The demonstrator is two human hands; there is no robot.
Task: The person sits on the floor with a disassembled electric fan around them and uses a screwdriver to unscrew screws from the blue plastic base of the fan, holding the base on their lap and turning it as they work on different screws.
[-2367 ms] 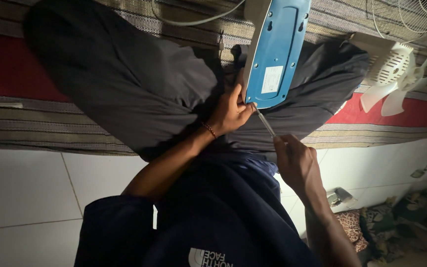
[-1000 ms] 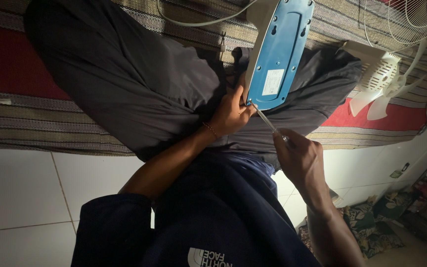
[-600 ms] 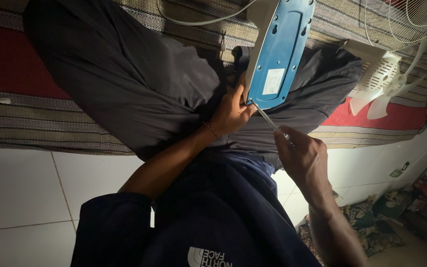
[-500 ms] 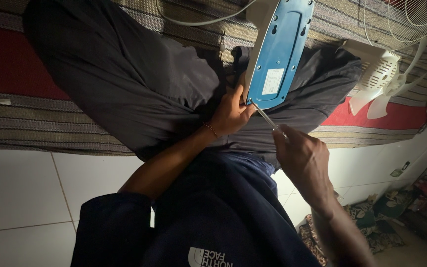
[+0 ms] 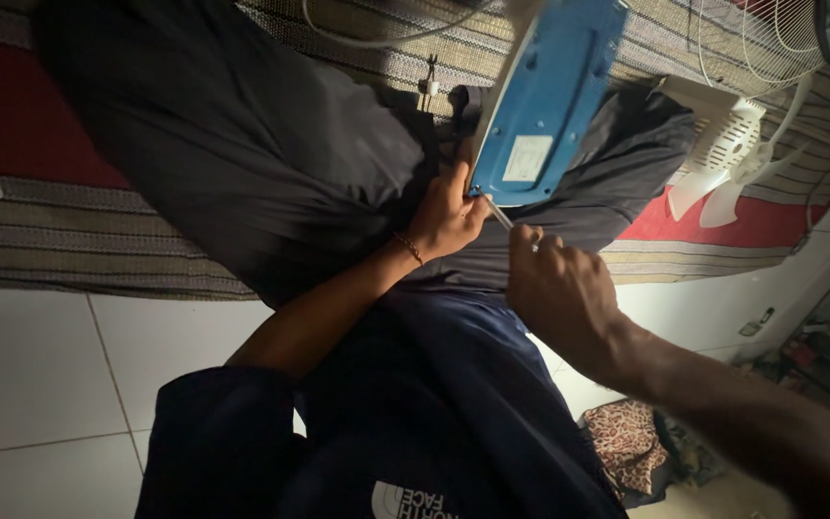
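While one blue base, flat and oblong with a pale label, stands tilted on the lap, the left hand grasps its lower corner. One right hand is clenched around a thin screwdriver touching that corner.

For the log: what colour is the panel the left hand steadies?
Blue panel, seen in the head view.

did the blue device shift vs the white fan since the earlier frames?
No. The blue device sits the same way beside the white fan; left hand grips its lower edge.
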